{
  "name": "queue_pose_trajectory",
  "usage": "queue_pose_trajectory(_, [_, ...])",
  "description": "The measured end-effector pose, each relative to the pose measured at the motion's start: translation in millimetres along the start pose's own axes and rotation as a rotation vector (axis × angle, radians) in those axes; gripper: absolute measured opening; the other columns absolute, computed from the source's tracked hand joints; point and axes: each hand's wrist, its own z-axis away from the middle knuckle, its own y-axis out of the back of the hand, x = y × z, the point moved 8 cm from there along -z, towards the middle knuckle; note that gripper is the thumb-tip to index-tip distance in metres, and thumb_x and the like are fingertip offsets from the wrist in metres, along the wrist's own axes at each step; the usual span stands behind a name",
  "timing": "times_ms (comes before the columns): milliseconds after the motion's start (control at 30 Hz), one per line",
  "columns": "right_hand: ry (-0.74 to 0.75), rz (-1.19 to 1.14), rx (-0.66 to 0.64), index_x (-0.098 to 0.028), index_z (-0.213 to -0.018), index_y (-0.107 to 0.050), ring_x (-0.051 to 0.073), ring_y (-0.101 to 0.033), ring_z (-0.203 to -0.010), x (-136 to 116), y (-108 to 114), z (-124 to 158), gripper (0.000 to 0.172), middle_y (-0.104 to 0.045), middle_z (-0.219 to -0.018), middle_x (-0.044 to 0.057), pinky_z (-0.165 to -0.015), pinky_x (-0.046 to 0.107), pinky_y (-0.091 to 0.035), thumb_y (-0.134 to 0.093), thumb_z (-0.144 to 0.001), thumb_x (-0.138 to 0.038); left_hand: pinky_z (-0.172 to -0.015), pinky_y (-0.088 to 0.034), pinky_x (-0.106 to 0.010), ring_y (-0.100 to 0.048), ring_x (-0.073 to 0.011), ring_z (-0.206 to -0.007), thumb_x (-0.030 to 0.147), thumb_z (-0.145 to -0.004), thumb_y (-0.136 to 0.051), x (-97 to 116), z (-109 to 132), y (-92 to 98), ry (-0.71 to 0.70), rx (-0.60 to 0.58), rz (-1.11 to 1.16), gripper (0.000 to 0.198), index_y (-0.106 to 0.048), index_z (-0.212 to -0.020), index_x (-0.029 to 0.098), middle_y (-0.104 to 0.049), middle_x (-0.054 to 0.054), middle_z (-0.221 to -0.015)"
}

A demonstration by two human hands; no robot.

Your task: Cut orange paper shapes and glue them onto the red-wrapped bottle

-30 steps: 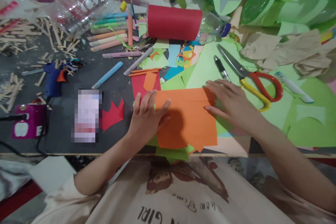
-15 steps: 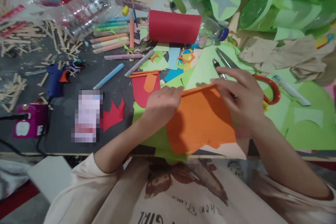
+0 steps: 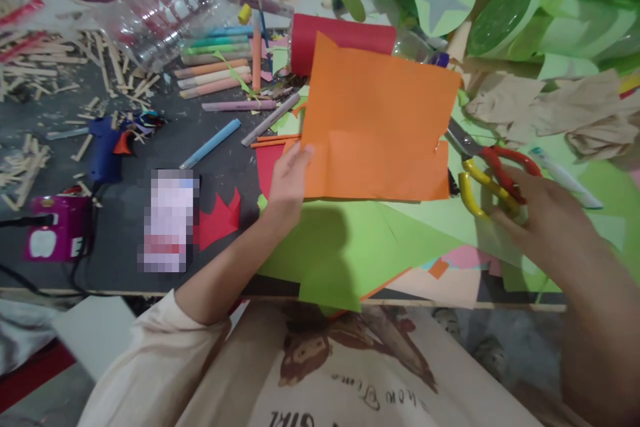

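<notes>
Left hand (image 3: pixel 287 183) on the orange sheet (image 3: pixel 383 123) now, fingers pinching its left edge, thumb lying across the front! The sheet is tilted up over the middle of the tabletop (image 3: pixel 120 207), its top overlapping our view of a red-wrapped bottle (image 3: pixel 357 35). That bottle lies on its side, clear neck to the right, purple cap (image 3: pixel 441 59) on the end; what it holds, you can't tell through the red.

Over to the right hand (image 3: pixel 555 213), and it's at the red and yellow handles of the scissors (image 3: pixel 470 143)! Thumb by the yellow loop, but how tightly the fingers are closed, or whether any pass through the loops, I can't tell.

Up in the far right corner, a heap of green plastic containers (image 3: pixel 505 17), rounded ends showing, pale green paper around them. Far left, a clear plastic bottle (image 3: pixel 165 20) lies beyond the row of markers (image 3: pixel 215 70), its contents lost in the glare. And beneath the orange, bright green paper (image 3: pixel 320 240) spreads to the tabletop's near edge!
</notes>
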Motion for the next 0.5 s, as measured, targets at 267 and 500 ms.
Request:
queue_pose_trajectory(267, [-0.098, -0.048, -0.171, -0.015, -0.143, -0.048, 0.032, -0.065, -0.084, -11, -2, -36, 0.064, -0.068, -0.109, 0.022, -0.068, 0.040, -0.049, -0.059, -0.082, -0.028, -0.117, -0.042, -0.047, -0.047, -0.0264, -0.142, 0.032, -0.092, -0.043, -9, -2, 1.5, -0.033, 0.029, 0.104, 0.036, -0.052, -0.125, 0.020, -0.062, -0.011, -0.138])
queue_pose_trajectory(500, [-0.336, -0.307, -0.055, -0.024, -0.116, -0.060, 0.021, -0.061, -0.070, -1, 10, -39, 0.045, -0.068, -0.087, 0.010, -0.067, 0.037, -0.047, -0.065, -0.071, -0.024, -0.104, -0.053, -0.043, -0.058, -0.0269, -0.131, 0.024, -0.073, -0.060, -4, 2, -9.8, 0.077, -0.070, 0.171, 0.063, -0.040, -0.133, 0.019, -0.058, -0.014, -0.140])
